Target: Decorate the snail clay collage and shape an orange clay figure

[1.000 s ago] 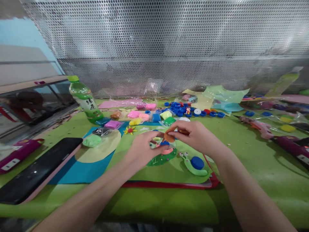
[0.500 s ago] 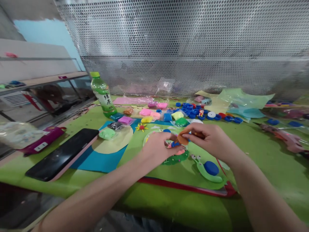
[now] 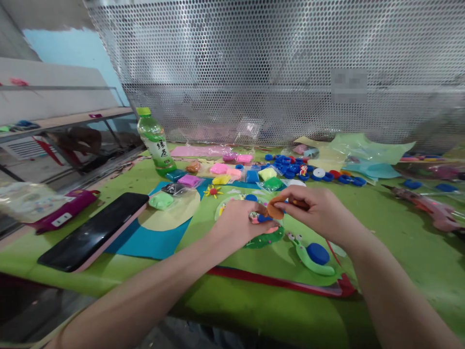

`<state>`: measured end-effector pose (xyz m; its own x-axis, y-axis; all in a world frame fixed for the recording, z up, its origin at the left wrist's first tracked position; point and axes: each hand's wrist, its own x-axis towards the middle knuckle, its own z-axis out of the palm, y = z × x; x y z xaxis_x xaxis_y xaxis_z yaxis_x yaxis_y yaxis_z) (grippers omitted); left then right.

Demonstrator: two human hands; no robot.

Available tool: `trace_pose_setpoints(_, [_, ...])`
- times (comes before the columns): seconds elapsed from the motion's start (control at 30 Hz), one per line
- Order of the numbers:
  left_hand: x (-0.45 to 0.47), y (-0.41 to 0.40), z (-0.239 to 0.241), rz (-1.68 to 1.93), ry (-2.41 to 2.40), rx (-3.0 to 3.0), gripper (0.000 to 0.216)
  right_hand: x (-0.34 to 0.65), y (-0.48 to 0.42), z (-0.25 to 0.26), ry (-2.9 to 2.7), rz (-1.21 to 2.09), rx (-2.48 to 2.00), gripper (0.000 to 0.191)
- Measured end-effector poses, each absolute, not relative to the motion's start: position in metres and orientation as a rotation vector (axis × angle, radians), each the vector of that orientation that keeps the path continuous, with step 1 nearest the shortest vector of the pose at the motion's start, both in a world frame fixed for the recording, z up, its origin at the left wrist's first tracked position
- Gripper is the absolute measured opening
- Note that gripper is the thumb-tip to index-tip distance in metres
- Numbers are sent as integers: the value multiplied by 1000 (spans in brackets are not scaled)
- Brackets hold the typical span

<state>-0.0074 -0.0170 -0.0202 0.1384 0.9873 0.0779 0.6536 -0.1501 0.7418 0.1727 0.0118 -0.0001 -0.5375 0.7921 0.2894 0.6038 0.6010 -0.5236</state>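
Note:
An orange-brown piece of modelling clay (image 3: 275, 209), flattened and rounded, is pinched between both hands above a green sheet (image 3: 232, 254). My left hand (image 3: 236, 219) is closed on its left side with thumb and fingers. From the right, my right hand (image 3: 319, 204) grips the same clay, and more brown clay shows between its fingers. Under my left hand lies a picture with a dark green clay patch (image 3: 267, 239) and a small figure, partly hidden. To the right sits a light green clay snail (image 3: 308, 261) with a blue bottle cap (image 3: 318, 253) as its shell.
Bagged clay, such as a purple pack (image 3: 189, 181), lies behind the sheet near a yellow clay sun (image 3: 213, 191). Blue bottle caps (image 3: 288, 167) are heaped farther back. At left are a phone (image 3: 94, 232) and a green tea bottle (image 3: 154, 143). A perforated metal panel (image 3: 272, 63) stands behind.
My hands stay almost in place, still holding the clay. My left fingers have shifted very slightly; the things on the table have not moved.

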Motion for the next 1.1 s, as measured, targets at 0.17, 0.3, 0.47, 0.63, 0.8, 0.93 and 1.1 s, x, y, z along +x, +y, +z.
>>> trace_pose_setpoints(0.17, [-6,-19,-17,763,1573,1910,22,173,13,0,-2344,509,-1116,23])
trace_pose_setpoints(0.3, [-7,-19,-17,769,1532,1968,23,174,13,3,-2367,470,-1159,22])
trace_pose_setpoints(0.47, [-10,-17,-18,790,1478,2024,22,176,12,7,-2391,461,-1215,23])
trace_pose_setpoints(0.63, [-11,-16,-17,752,1517,2075,19,178,14,8,-2410,456,-1197,20])
trace_pose_setpoints(0.8, [-12,-16,-18,729,1528,2069,20,177,14,8,-2422,466,-1203,20])
trace_pose_setpoints(0.93, [-12,-15,-19,712,1553,2065,20,180,14,8,-2401,446,-1219,21])
trace_pose_setpoints(1.1, [-15,-15,-18,739,1600,2099,22,218,42,9,-2239,406,-1322,24])
